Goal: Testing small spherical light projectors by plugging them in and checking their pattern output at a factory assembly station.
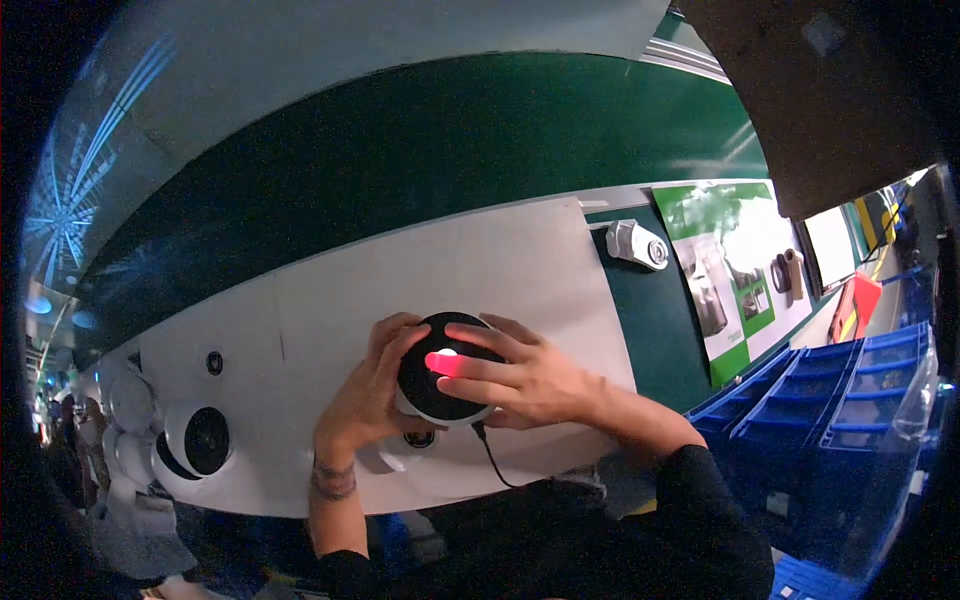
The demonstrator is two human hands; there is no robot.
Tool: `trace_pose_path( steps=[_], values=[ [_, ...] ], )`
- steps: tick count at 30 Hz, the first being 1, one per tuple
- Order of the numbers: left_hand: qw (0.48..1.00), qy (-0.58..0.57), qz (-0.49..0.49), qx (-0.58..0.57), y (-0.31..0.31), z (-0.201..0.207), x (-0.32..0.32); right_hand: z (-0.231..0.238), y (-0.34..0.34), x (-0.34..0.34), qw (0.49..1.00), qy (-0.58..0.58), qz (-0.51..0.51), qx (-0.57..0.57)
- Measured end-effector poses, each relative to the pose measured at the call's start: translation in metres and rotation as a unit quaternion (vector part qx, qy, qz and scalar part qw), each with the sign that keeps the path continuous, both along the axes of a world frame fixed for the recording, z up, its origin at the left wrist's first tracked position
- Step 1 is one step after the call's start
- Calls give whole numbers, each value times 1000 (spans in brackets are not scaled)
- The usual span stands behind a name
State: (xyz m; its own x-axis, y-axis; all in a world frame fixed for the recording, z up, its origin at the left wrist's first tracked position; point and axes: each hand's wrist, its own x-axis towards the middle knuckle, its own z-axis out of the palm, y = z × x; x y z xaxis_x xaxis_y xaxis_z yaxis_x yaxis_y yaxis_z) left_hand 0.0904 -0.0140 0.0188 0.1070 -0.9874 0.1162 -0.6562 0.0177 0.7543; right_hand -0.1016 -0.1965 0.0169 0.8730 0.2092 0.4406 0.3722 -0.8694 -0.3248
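Over the white work surface (320, 300), I hold a round device (432, 398) with a black top and white body. Its top carries a bright light, and a fingertip of my right hand (545, 380) lies over it, glowing pinkish red. The other right fingers spread across the top and right rim. My left hand (370, 400) wraps round the left side, thumb and fingers curved along the rim. A thin black cable (491, 455) runs down from the device's lower edge. Just below it a small dark round part (420, 438) lies partly covered.
A similar black-topped white device (207, 441) stands at left, with a small black ring-shaped part (215, 363) beyond it. A white device (637, 245) lies on the green mat (625, 300) beside a printed sheet (745, 352). Blue plastic crates (800, 420) stand at right.
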Motion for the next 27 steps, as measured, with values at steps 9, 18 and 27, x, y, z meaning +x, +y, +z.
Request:
trace_pose_path(
  steps=[9, 18, 27],
  values=[
    [1000, -3, 5, -8, 1, -3, 0, 0, 0, 1, 1000, 2, -4, -1],
    [999, -44, 18, -24, 1, -9, -8, -2, -3, -5, 1000, 0, 4, -2],
    [998, -40, 47, -29, 3, -23, -6, -4, -3, -4, 999, -29, 10, 20]
  ],
)
